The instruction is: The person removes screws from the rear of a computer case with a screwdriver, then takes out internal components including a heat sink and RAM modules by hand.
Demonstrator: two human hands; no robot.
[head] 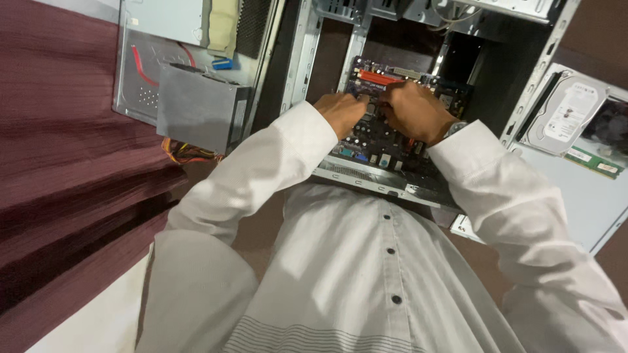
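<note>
Nearest, a white buttoned shirt [386,274] filling the lower view, sleeves reaching up toward an open grey metal computer case [297,59] lying flat. Inside that case, a dark printed circuit board with red and orange slots and small coloured connectors [386,147], seated against the near edge. Left hand [341,111] down on the board's upper left part, fingers curled inward and pressed close, grip narrow; whether anything sits between the fingertips, cannot tell. Right hand [413,110] just beside it, touching or nearly touching the left, fingers bent down onto the same spot, a metal wristwatch [454,128] at the cuff; also narrow, held object hidden. Board directly beneath both hands, spreading out below and right of them. Further left, a grey boxy power supply [199,108] with a bundle of yellow and red wires [186,153], resting on a maroon ribbed cloth [65,131]. Far right, a silver hard drive [566,114] lying on a pale panel, a green memory stick [592,162] just beside it.
</note>
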